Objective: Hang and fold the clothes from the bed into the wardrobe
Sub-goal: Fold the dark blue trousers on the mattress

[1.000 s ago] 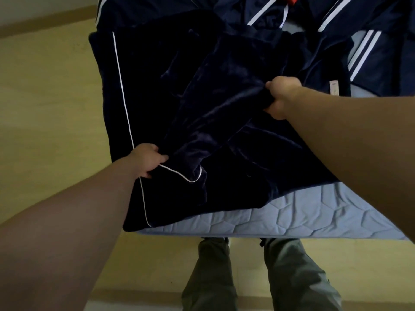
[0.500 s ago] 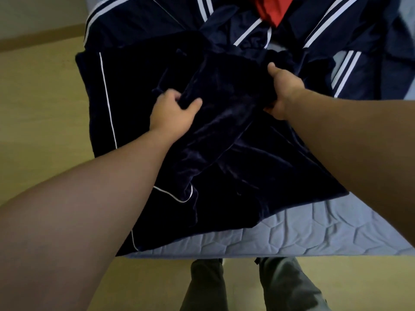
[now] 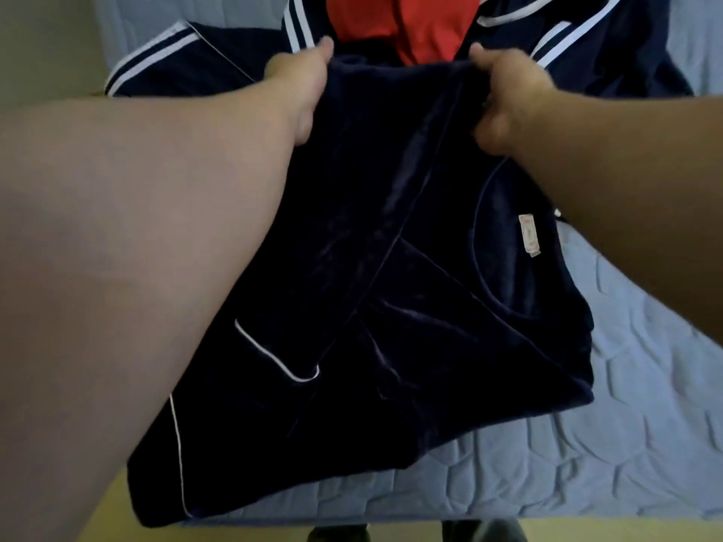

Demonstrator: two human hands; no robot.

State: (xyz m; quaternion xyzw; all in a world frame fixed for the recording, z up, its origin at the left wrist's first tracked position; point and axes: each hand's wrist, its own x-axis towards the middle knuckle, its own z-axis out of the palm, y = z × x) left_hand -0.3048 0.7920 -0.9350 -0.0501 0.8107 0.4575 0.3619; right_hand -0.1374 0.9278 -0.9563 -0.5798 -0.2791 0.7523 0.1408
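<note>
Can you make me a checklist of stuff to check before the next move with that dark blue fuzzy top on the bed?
1. Left hand has a grip on the far edge of the velvet top: ok.
2. Right hand has a grip on the same edge: ok.
3. Top lies smooth: not ok, creases run down its middle.
4. Top sits fully on the mattress: not ok, its near-left corner reaches past the edge.
5. Top is free of the red garment behind it: cannot tell.
6. Wardrobe within reach: cannot tell, it is out of view.
</note>
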